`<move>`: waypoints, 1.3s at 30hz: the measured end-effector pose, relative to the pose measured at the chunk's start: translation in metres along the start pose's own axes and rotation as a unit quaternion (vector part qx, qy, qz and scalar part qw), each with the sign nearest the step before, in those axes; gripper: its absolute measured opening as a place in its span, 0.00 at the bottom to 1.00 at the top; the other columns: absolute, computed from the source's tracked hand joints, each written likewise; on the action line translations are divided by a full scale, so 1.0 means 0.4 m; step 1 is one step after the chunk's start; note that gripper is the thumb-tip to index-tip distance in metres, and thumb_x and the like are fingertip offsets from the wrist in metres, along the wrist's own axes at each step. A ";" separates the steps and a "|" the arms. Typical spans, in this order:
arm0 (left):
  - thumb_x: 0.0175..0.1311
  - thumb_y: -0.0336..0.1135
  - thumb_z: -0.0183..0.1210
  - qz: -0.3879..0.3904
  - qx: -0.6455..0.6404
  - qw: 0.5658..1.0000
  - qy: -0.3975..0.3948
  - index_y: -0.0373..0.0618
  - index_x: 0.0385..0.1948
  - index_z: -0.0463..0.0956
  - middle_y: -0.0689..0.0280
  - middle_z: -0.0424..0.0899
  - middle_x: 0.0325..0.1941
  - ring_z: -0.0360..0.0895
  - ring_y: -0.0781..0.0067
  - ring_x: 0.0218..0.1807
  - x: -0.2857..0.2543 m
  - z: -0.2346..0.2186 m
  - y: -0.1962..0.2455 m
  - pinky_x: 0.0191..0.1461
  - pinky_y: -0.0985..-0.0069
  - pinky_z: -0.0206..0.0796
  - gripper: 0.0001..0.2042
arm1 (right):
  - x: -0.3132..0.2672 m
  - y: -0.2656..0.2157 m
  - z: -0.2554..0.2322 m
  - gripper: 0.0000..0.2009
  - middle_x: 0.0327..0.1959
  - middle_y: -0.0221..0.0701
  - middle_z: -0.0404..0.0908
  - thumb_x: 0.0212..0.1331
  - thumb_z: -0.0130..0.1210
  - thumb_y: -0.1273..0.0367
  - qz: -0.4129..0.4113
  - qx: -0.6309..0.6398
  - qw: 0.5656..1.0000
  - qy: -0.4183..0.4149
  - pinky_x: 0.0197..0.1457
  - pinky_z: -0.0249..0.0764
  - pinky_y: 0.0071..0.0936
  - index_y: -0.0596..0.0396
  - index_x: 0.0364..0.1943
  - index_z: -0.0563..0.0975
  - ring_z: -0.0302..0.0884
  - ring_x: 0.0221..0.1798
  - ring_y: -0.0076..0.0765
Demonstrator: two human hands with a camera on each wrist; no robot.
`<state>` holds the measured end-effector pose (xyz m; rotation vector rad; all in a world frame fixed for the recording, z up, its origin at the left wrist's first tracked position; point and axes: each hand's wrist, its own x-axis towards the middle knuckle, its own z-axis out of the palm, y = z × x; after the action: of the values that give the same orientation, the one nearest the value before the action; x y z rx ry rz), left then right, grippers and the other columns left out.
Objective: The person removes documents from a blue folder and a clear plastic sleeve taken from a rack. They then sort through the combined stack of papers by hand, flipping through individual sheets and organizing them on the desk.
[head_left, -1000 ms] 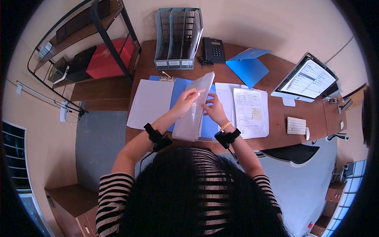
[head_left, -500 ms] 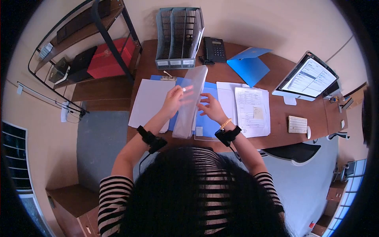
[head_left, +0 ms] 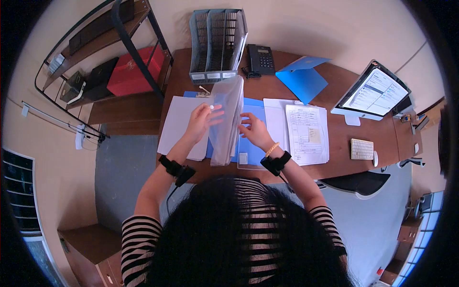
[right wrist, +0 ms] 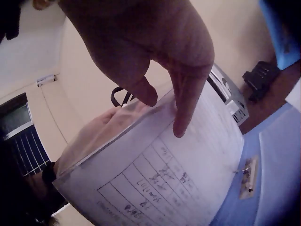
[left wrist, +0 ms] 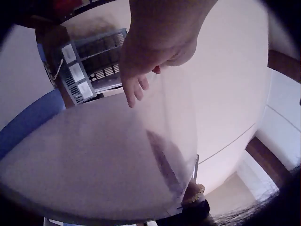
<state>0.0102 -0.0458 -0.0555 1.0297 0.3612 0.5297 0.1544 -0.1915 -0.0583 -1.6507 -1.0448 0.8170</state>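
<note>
A clear plastic folder (head_left: 222,143) with papers in it stands on its edge above an open blue file (head_left: 258,113). My left hand (head_left: 197,124) holds its left leaf, the fingers showing through the plastic. On the opposite side my right hand (head_left: 256,132) pinches the top edge, its thumb and forefinger straddling the sheets in the right wrist view. A printed table with handwriting covers the facing sheet (right wrist: 155,174) there. The translucent leaf (left wrist: 84,155) fills much of the left wrist view. White paper (head_left: 180,125) lies under my left forearm, beside the file's metal clip (head_left: 203,94).
Behind the folder stand a grey file rack (head_left: 215,75) and a black telephone (head_left: 260,58). To the right are a propped blue folder (head_left: 306,83), printed forms (head_left: 301,143), a monitor (head_left: 373,93), keyboard (head_left: 362,149) and mouse (head_left: 376,158).
The folder has swung to the left and stands more upright. My left hand has drawn left with its leaf, widening the gap to the right hand, which has shifted only slightly.
</note>
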 end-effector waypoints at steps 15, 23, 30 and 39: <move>0.60 0.33 0.39 0.026 0.078 0.995 0.051 0.42 0.28 0.63 0.57 0.71 0.41 0.72 0.63 0.42 0.002 -0.074 0.044 0.43 0.67 0.67 0.06 | 0.029 -0.026 0.027 0.25 0.34 0.38 0.76 0.47 0.51 0.65 -0.084 -0.122 0.986 -0.082 0.32 0.70 0.30 0.61 0.51 0.61 0.75 0.27 0.39; 0.60 0.33 0.40 0.026 0.092 0.995 0.043 0.43 0.28 0.64 0.58 0.72 0.40 0.72 0.64 0.42 -0.003 -0.063 0.062 0.43 0.69 0.67 0.06 | 0.028 -0.017 0.054 0.28 0.32 0.37 0.76 0.48 0.49 0.65 -0.092 -0.121 0.983 -0.099 0.32 0.69 0.31 0.61 0.54 0.55 0.73 0.27 0.39; 0.60 0.34 0.40 0.005 0.122 0.992 0.027 0.43 0.28 0.64 0.58 0.72 0.40 0.72 0.65 0.43 0.006 -0.045 0.059 0.44 0.69 0.66 0.07 | 0.026 -0.041 0.064 0.27 0.29 0.36 0.75 0.49 0.48 0.69 -0.123 -0.172 0.971 -0.108 0.27 0.70 0.25 0.61 0.54 0.55 0.74 0.23 0.31; 0.60 0.34 0.40 0.003 0.109 0.993 0.035 0.43 0.27 0.64 0.58 0.72 0.40 0.72 0.66 0.41 0.012 -0.053 0.058 0.42 0.71 0.67 0.07 | 0.024 -0.048 0.076 0.27 0.27 0.36 0.75 0.48 0.49 0.68 -0.158 -0.219 0.958 -0.096 0.28 0.68 0.31 0.59 0.54 0.56 0.72 0.23 0.38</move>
<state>-0.0025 -0.0185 -0.0454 1.2240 0.4868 0.5407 0.1269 -0.1684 -0.0492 -1.7199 -1.6712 0.5639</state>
